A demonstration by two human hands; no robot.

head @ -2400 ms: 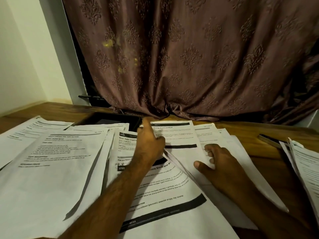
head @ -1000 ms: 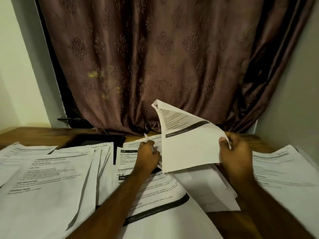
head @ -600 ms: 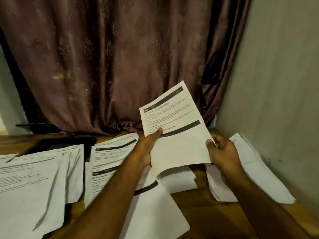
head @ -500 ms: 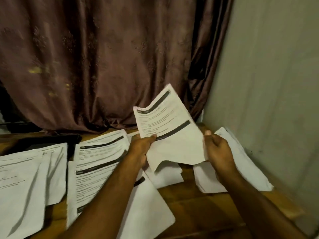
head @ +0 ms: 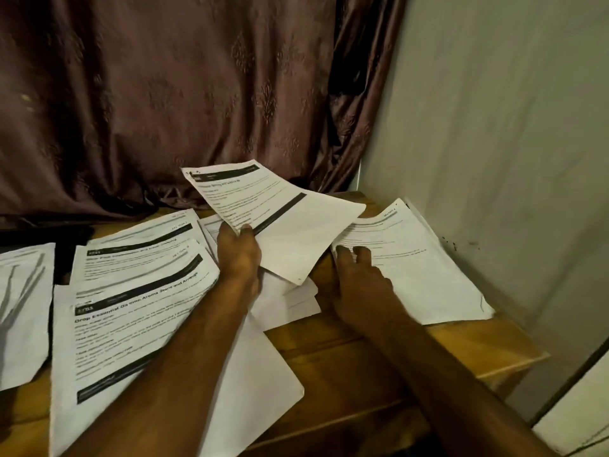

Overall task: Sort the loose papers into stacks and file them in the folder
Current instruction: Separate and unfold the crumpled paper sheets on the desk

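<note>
The left hand (head: 239, 255) is pinching a sheet (head: 280, 222) in its grip above the surface (head: 346, 357); the right hand (head: 357, 285), fingers relaxed, is resting on a stack (head: 421, 268).

A printed sheet (head: 280, 222), tilted and raised, overlaps the right stack (head: 415, 258); more papers (head: 131, 311) lie spread leftward.

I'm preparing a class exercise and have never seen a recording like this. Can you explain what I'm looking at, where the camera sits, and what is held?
No machine here: a person's two bare hands, filmed by a camera on their head looking down. The left hand pinches one printed sheet above a wooden table. The right hand rests with straight fingers on a paper stack near the wall. More loose papers lie to the left. A curtain hangs behind.
</note>
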